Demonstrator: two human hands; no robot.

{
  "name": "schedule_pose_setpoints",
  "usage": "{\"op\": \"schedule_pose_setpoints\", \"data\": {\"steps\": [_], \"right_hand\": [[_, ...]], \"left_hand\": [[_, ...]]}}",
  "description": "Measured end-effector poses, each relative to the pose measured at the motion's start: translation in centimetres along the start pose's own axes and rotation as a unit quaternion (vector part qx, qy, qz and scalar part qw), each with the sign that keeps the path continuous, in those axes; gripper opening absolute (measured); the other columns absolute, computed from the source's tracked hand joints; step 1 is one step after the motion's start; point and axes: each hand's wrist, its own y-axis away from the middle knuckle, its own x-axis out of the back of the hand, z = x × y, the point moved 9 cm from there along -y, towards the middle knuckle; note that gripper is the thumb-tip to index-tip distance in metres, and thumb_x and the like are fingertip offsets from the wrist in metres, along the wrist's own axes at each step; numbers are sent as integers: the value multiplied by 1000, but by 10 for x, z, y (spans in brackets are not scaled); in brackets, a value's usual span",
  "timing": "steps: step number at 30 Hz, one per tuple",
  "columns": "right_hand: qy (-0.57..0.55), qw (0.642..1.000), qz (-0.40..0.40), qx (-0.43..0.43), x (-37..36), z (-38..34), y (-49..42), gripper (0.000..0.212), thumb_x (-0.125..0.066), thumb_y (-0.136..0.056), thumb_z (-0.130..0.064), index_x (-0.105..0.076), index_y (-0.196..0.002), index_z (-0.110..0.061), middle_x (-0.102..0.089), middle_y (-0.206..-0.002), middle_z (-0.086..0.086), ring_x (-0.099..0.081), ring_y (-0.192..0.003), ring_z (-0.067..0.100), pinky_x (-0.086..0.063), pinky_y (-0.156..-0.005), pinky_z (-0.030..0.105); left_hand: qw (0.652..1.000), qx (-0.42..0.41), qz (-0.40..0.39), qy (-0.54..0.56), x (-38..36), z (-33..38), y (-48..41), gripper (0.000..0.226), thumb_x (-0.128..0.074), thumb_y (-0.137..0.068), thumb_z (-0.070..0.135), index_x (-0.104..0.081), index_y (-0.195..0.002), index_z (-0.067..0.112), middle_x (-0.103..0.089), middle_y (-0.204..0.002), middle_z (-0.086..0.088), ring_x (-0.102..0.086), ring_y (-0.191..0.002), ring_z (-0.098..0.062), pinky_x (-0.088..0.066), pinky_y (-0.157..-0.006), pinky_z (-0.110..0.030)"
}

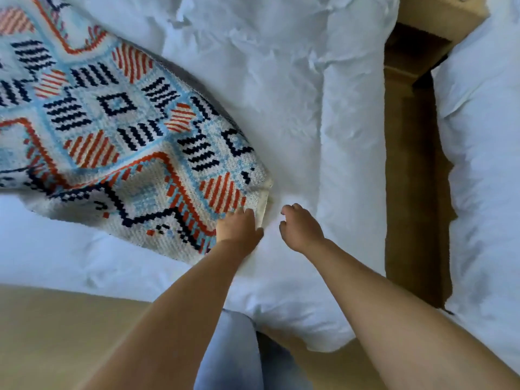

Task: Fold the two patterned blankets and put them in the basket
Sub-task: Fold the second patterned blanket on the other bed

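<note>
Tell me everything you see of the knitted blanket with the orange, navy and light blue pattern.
The knitted blanket looks like thick soft yarn, white with diamonds, stripes and zigzags in orange, navy and light blue. It lies spread, slightly rumpled, on the white duvet, running out of frame at left. At its near corner, edged in plain cream, the left hand rests on it.
</note>
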Motion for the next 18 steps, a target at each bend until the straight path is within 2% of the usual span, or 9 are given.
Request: {"op": "schedule_pose_setpoints", "data": {"steps": [4, 7, 9, 11, 12, 14, 16, 18], "right_hand": [[-11, 999, -29, 19, -2, 5, -47, 27, -39, -94, -12, -48, -118, -4, -49, -122, 15, -48, -112, 32, -41, -85, 33], [-3, 999, -39, 37, -2, 12, -84, 30, -39, -95, -11, -47, -123, -6, -48, -128, 15, -48, -115, 32, -41, -91, 35], [10, 997, -46, 54, 2, 16, -102, 36, -38, -94, -9, -44, -129, -7, -46, -132, 14, -48, -118, 31, -41, -95, 36], [29, 995, -56, 74, 6, 17, -118, 38, -39, -93, -6, -44, -131, -7, -47, -132, 14, -49, -118, 31, -42, -97, 37], [43, 994, -59, 84, 8, 17, -127, 37, -39, -93, -6, -45, -129, -6, -47, -131, 14, -49, -117, 31, -43, -96, 38], [59, 992, -63, 93, 12, 19, -140, 35, -39, -93, -7, -47, -127, -6, -47, -130, 14, -48, -116, 31, -43, -94, 39], [73, 988, -75, 113, 12, 13, -158, 35, -39, -93, -9, -47, -127, -6, -46, -131, 13, -47, -117, 30, -42, -94, 38], [76, 982, -93, 143, 5, 1, -172, 34, -40, -94, -12, -46, -128, -6, -45, -131, 13, -46, -118, 29, -42, -94, 36]], "left_hand": [[996, 63, 27, 54, -18, 0, -21, 46, -48, -90, 41, -43, -125, 12, -49, -125, -9, -51, -111, -29, -43, -80, -39], [990, 62, 84, 93, -20, 10, -55, 62, -49, -89, 36, -22, -141, 17, -35, -142, -10, -38, -126, -30, -40, -93, -42], [990, 44, 114, 72, -12, 21, -77, 69, -47, -90, 31, -8, -147, 21, -17, -153, -11, -21, -137, -32, -27, -106, -46], [994, 7, 109, 15, -7, 38, -99, 68, -42, -92, 24, -3, -148, 22, -4, -156, -7, -3, -142, -29, -11, -112, -49], [994, -10, 105, -10, -5, 45, -111, 66, -41, -92, 21, -5, -147, 20, -6, -156, -7, 1, -143, -29, -5, -113, -50], [993, -26, 92, -64, 0, 47, -127, 59, -45, -90, 20, -21, -143, 13, -31, -147, -10, -12, -140, -30, 0, -112, -53], [990, 18, 108, -90, 7, 28, -136, 50, -51, -84, 22, -37, -131, 11, -51, -126, -8, -35, -124, -29, -5, -111, -54], [987, 87, 110, -84, 6, -5, -132, 43, -50, -84, 25, -43, -126, 13, -56, -116, -4, -43, -113, -28, -11, -110, -55]]}}
